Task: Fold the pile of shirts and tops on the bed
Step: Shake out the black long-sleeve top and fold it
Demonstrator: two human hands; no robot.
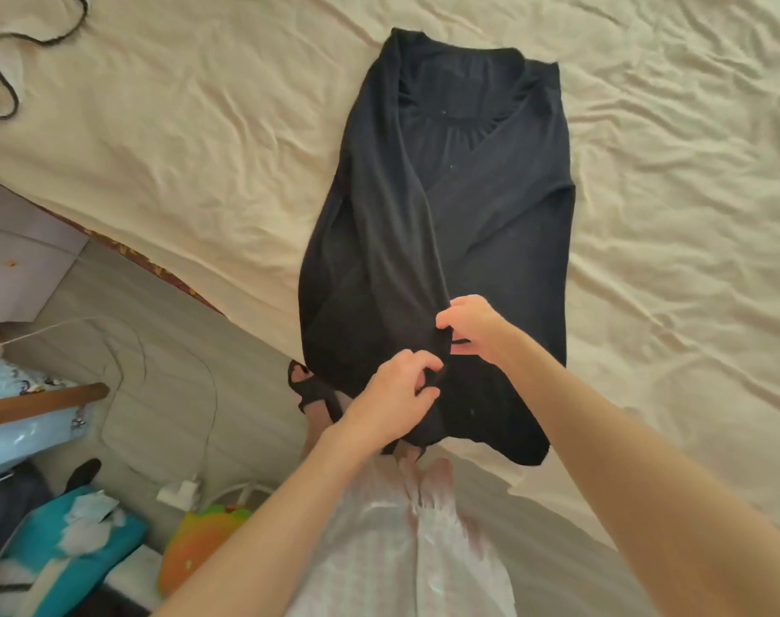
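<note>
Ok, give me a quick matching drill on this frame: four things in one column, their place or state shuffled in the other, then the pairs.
Things:
1. black top
2. left hand
3. black cord
4. right hand

Places or states:
A. far left corner of the sheet
B. pinches the fabric, farther up the garment
C. spread on the bed, sides folded inward
D. grips the fabric nearest the hem

Pairs: 1-C, 2-D, 3-A, 4-B

A bed (646,216) under a wrinkled cream sheet filled most of the view in soft, even light, with a black cord (5,60) lying looped near its far left corner. Beside it ran a pale grey floor (165,349), crossed by a white cable (201,420) leading to a white plug adapter (179,492).
</note>
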